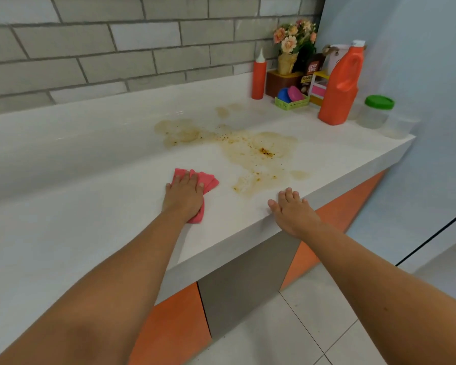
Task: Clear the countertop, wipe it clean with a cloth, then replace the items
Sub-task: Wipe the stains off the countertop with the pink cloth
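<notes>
Firmly push the cloth (pixel 209 182) under the flat left hand (pixel 184 194) through the stain (pixel 256 151); flat right hand (pixel 293 209) braces the countertop (pixel 90 206).

pink cloth (pixel 208 182) partly under left hand (pixel 184 196), white container (pixel 336 57) mostly behind orange jug (pixel 340 97), box (pixel 314 66) print unreadable

A white countertop (pixel 90 180) is seen running along a grey brick wall (pixel 116 48). A brownish spill (pixel 250 151) (speckled with dark crumbs) is spread across its middle. At 8 o'clock from the spill a pink cloth (pixel 208 181) is laid flat, pressed under the left hand (pixel 184 196). At 5 o'clock the right hand (pixel 291 209) is rested on the front edge. At 1 o'clock a red squeeze bottle (pixel 259 77), a brown box (pixel 282 81), a green basket (pixel 291 103), an orange jug (pixel 341 88) and a green-lidded clear jar (pixel 377 113) are grouped in the corner.
</notes>
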Action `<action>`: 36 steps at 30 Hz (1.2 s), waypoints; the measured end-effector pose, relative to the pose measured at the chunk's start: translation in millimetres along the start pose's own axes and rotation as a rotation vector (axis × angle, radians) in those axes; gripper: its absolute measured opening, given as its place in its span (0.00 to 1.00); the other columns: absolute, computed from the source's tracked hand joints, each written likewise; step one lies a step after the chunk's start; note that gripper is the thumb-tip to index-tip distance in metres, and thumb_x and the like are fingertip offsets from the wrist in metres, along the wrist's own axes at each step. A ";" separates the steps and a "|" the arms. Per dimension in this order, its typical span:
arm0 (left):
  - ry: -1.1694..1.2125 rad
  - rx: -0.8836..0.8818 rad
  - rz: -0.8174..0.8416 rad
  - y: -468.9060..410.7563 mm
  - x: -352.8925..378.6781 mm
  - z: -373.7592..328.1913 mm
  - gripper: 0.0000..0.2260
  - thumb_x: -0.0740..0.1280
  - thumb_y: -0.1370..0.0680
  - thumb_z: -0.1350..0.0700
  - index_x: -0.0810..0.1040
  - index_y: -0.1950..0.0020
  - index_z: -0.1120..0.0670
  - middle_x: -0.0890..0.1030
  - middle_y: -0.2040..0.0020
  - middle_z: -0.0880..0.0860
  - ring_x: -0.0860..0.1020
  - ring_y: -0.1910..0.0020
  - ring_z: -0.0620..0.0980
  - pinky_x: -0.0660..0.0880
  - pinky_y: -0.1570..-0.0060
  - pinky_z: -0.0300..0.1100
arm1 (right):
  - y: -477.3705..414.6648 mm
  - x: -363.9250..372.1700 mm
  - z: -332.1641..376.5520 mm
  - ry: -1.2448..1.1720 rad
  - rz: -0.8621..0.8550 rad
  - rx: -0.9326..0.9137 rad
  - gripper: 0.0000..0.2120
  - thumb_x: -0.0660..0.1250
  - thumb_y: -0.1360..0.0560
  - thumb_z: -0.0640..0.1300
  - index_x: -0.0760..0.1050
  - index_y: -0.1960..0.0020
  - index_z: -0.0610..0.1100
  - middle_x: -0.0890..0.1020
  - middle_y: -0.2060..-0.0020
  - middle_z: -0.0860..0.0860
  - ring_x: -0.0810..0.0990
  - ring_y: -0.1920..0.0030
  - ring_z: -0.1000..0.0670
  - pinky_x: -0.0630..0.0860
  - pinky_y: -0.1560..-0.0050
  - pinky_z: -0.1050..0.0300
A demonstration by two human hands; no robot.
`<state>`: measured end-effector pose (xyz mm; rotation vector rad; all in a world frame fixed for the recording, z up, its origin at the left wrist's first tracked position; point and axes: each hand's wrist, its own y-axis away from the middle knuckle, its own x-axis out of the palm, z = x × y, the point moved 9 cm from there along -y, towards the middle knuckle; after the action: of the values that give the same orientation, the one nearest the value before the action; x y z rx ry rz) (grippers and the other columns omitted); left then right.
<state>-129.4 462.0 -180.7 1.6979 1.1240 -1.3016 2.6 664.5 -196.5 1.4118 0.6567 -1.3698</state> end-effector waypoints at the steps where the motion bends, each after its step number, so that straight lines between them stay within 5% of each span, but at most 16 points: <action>1: 0.004 0.037 0.008 -5.5 2.8 -18.5 0.22 0.43 0.17 0.51 0.54 0.24 0.55 0.54 0.23 0.52 0.50 0.24 0.52 0.49 0.27 0.54 | -0.3 0.2 -0.3 -0.007 0.000 -0.006 0.28 0.38 0.18 0.52 0.42 0.24 0.37 0.43 0.24 0.41 0.43 0.23 0.43 0.45 0.25 0.47; 6: 0.083 0.333 0.066 37.5 13.9 -99.1 0.21 0.46 0.17 0.50 0.54 0.24 0.51 0.54 0.23 0.49 0.50 0.24 0.47 0.46 0.27 0.47 | 3.5 -1.1 -1.2 -0.059 0.015 -0.019 0.28 0.39 0.18 0.52 0.42 0.23 0.38 0.43 0.24 0.41 0.41 0.23 0.45 0.43 0.25 0.47; 9: 0.082 0.454 0.114 82.2 18.8 -88.8 0.21 0.46 0.17 0.47 0.50 0.24 0.46 0.50 0.23 0.43 0.47 0.24 0.42 0.43 0.27 0.43 | 6.3 -3.9 -1.4 -0.024 0.034 -0.020 0.26 0.38 0.17 0.51 0.42 0.23 0.39 0.43 0.24 0.41 0.41 0.23 0.45 0.43 0.25 0.46; 17: 0.056 0.053 0.018 -4.6 -6.2 16.6 0.22 0.46 0.17 0.50 0.54 0.23 0.53 0.53 0.23 0.49 0.50 0.24 0.48 0.46 0.27 0.52 | 8.2 -6.9 1.1 -0.047 0.076 -0.008 0.26 0.38 0.17 0.50 0.40 0.24 0.38 0.41 0.24 0.41 0.40 0.23 0.45 0.41 0.25 0.47; 21: 0.061 0.169 0.029 -0.2 6.7 -46.8 0.22 0.46 0.17 0.51 0.54 0.23 0.53 0.54 0.23 0.51 0.50 0.24 0.49 0.46 0.27 0.52 | 8.2 -6.5 1.5 -0.069 0.075 0.007 0.27 0.38 0.17 0.52 0.40 0.24 0.39 0.40 0.24 0.42 0.40 0.23 0.46 0.41 0.25 0.48; 27: 0.110 0.409 0.055 91.0 8.0 -60.8 0.22 0.46 0.18 0.46 0.50 0.23 0.46 0.48 0.24 0.41 0.46 0.25 0.39 0.41 0.32 0.33 | 11.3 -14.1 1.2 0.026 0.099 0.032 0.22 0.39 0.17 0.45 0.47 0.24 0.43 0.45 0.24 0.42 0.45 0.24 0.42 0.49 0.27 0.41; 31: 0.131 0.249 -0.015 97.7 -16.7 29.0 0.23 0.47 0.19 0.42 0.52 0.25 0.43 0.50 0.27 0.39 0.48 0.28 0.36 0.45 0.30 0.36 | 3.0 -10.1 2.3 0.073 0.115 0.061 0.26 0.37 0.18 0.51 0.45 0.23 0.41 0.45 0.24 0.41 0.46 0.24 0.43 0.49 0.27 0.41; 36: 0.019 -0.053 -0.038 43.5 -20.1 82.9 0.23 0.47 0.18 0.49 0.53 0.23 0.54 0.53 0.23 0.51 0.51 0.24 0.50 0.46 0.27 0.52 | 1.4 -8.4 3.3 0.011 0.127 0.092 0.29 0.37 0.18 0.55 0.40 0.24 0.38 0.41 0.24 0.42 0.42 0.23 0.45 0.44 0.25 0.44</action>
<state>-120.6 366.7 -180.0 1.6601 1.1973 -1.2703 0.8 663.2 -187.7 1.5094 0.5077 -1.3069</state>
